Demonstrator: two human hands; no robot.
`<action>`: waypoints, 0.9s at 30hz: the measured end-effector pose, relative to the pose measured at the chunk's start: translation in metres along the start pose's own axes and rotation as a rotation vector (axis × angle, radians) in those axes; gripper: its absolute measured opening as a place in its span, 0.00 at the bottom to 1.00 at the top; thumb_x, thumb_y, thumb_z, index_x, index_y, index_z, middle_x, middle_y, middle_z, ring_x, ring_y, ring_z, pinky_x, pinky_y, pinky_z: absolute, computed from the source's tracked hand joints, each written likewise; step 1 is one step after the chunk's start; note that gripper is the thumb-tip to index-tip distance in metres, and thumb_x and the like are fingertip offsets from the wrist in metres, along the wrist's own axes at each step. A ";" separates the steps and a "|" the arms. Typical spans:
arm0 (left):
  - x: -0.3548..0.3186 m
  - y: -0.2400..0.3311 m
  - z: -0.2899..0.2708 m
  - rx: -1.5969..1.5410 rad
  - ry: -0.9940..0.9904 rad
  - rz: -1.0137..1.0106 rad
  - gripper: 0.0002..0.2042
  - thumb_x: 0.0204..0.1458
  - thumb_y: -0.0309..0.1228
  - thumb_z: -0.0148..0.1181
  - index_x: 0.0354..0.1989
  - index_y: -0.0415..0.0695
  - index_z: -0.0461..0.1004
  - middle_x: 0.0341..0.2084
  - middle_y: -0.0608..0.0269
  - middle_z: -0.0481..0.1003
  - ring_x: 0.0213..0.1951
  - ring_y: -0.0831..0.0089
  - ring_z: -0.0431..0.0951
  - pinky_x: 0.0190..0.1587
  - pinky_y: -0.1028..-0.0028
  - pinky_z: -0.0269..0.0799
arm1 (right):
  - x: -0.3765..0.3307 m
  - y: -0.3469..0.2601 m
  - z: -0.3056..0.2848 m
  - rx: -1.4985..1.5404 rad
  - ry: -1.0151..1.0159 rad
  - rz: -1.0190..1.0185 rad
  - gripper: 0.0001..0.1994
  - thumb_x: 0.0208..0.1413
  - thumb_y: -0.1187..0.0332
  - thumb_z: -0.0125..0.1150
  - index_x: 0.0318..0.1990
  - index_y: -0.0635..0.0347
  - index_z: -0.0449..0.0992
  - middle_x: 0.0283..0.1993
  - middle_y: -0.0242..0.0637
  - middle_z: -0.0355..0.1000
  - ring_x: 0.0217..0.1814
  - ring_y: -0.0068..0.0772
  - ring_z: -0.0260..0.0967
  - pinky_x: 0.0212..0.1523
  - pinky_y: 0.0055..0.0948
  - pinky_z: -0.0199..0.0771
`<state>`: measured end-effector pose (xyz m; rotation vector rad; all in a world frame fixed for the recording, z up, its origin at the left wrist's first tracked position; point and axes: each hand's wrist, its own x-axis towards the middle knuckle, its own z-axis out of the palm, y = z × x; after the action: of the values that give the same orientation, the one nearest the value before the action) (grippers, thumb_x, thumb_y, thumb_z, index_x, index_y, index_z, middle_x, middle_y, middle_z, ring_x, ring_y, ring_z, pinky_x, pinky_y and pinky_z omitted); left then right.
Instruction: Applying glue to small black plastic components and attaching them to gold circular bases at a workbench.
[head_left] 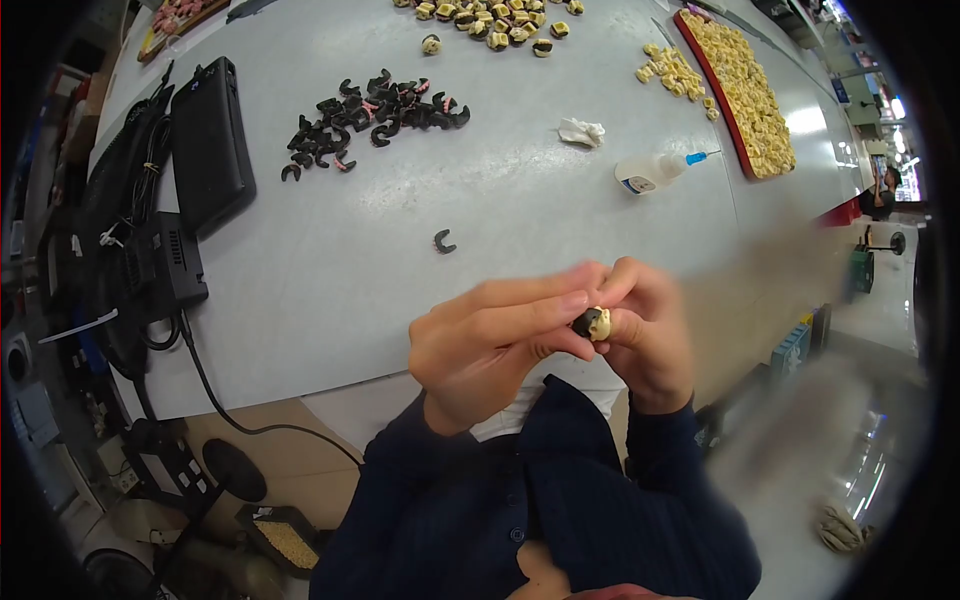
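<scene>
left hand (490, 345) and right hand (645, 325): fingers closed together on one small cream-and-black part (594, 322). lone black clip (443, 241) on table (520, 210) beyond.

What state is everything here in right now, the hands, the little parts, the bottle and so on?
Left hand: closed on the small cream piece.
Right hand: pinching the same piece.
Small cream piece: held between both hands, black part on it.
Glue bottle: lying on its side, blue tip on.
Black clips: loose heap.
Single black clip: lying alone.
Red tray: filled with cream pieces.
</scene>
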<state>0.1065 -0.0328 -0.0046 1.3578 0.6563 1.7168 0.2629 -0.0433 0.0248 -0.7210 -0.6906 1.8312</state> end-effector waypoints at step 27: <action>0.001 -0.007 -0.005 0.148 -0.138 0.086 0.10 0.29 0.31 0.74 0.24 0.47 0.83 0.28 0.72 0.79 0.38 0.68 0.74 0.32 0.75 0.64 | -0.012 -0.016 0.004 -0.406 0.047 0.057 0.02 0.50 0.82 0.64 0.31 0.72 0.78 0.32 0.43 0.72 0.28 0.25 0.67 0.30 0.21 0.69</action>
<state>0.1042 -0.0278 -0.0114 1.6132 0.6658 1.6498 0.2731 -0.0493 0.0412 -1.0528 -1.0351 1.7364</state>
